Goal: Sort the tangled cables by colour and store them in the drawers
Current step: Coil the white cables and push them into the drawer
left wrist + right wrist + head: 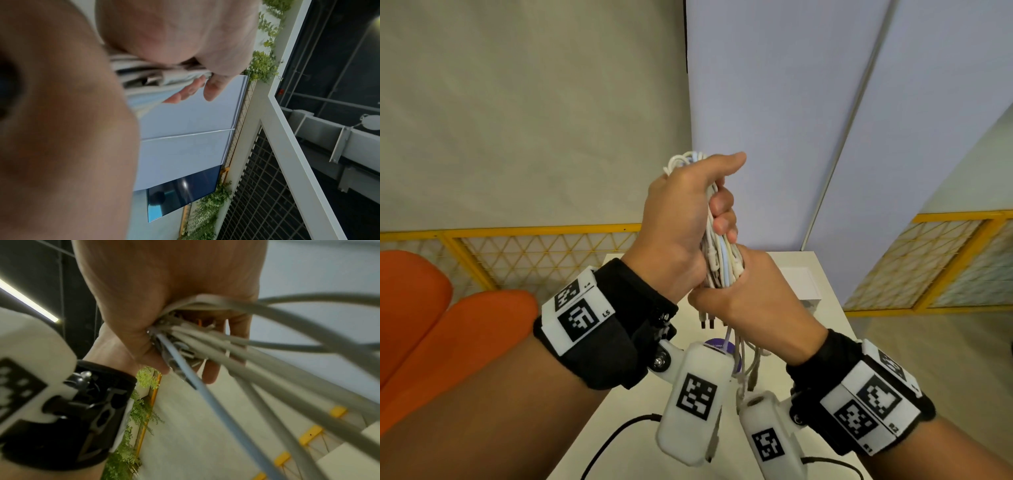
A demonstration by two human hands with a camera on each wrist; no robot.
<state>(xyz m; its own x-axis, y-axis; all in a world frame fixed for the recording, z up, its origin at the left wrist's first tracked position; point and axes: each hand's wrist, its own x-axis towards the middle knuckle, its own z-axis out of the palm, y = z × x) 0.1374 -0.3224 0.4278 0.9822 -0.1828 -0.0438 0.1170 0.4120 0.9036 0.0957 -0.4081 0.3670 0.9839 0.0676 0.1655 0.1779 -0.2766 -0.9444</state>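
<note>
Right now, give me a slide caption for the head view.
Both hands, left above right, grip a bundle of white cables over a white table.

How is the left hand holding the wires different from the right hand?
The left hand grips the bundle of cables higher up, near its looped top; the right hand grips it lower, with the plug ends dangling beneath. The left hand's fingertips show curled around the front; the right hand shows mostly its back. Both wrap tightly around the same bundle, above the white table.
</note>
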